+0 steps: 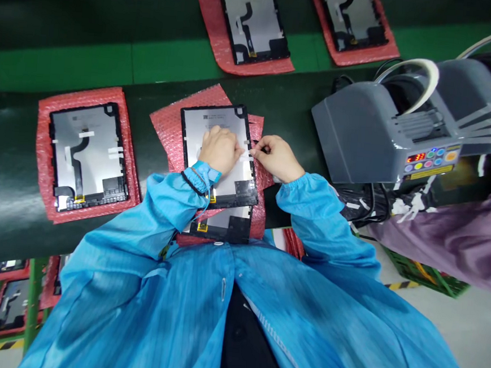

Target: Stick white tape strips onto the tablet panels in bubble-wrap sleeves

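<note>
A flat display panel [229,174] with a black frame and silver-grey back lies in front of me, overlapping a second panel [229,225] below it. My left hand [220,151] rests on the upper panel with its fingers curled and bent towards the right edge; whatever its fingertips hold is hidden. At that same edge, my right hand [278,158] pinches thumb and forefinger together on what looks like a small strip of white tape. Pink bubble wrap [165,121] spreads under both panels.
Another panel [90,160] on pink wrap lies to the left. Two more panels [255,26] sit on the far green strip. Grey tape dispensers [372,131] stand at right, beside a co-worker's purple sleeve [449,234]. Green crates [32,303] with wrapped panels stand below the bench.
</note>
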The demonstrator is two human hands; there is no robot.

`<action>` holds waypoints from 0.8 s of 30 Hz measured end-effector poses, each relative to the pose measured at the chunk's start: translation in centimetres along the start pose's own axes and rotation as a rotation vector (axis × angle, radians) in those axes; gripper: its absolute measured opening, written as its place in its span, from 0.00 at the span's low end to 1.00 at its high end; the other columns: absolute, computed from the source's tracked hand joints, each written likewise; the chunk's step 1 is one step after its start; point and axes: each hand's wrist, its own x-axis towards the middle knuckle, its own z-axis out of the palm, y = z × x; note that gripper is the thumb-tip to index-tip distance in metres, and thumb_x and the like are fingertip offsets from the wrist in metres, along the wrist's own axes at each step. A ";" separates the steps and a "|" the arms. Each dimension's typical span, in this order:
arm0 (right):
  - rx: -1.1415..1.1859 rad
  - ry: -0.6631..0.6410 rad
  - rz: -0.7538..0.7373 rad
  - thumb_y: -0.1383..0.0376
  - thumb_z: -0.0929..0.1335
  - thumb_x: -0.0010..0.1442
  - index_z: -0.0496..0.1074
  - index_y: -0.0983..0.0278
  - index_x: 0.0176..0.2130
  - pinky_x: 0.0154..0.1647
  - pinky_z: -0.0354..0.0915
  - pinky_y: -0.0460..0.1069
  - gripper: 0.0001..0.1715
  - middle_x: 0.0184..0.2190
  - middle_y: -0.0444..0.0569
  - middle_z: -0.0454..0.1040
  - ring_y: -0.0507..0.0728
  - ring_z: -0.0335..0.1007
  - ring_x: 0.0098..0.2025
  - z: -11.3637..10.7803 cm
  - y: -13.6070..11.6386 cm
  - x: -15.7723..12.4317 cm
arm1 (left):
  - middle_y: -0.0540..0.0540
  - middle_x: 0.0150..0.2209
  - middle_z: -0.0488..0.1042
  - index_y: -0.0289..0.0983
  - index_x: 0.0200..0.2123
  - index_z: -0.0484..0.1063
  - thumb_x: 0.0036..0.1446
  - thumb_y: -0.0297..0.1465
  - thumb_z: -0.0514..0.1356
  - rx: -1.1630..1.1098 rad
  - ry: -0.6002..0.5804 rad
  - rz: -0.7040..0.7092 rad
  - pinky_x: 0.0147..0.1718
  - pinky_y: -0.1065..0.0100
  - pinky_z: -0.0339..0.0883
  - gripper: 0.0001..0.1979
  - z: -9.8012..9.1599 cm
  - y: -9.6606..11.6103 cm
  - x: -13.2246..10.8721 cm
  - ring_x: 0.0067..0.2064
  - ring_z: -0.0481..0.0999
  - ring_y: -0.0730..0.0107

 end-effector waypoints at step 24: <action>-0.197 0.191 0.053 0.59 0.69 0.61 0.72 0.61 0.37 0.42 0.68 0.55 0.08 0.32 0.51 0.76 0.62 0.73 0.39 -0.1 -4.6 -3.1 | 0.34 0.52 0.79 0.37 0.41 0.79 0.69 0.36 0.46 -0.008 0.255 -0.463 0.53 0.47 0.65 0.21 -2.4 -6.3 -5.9 0.58 0.71 0.44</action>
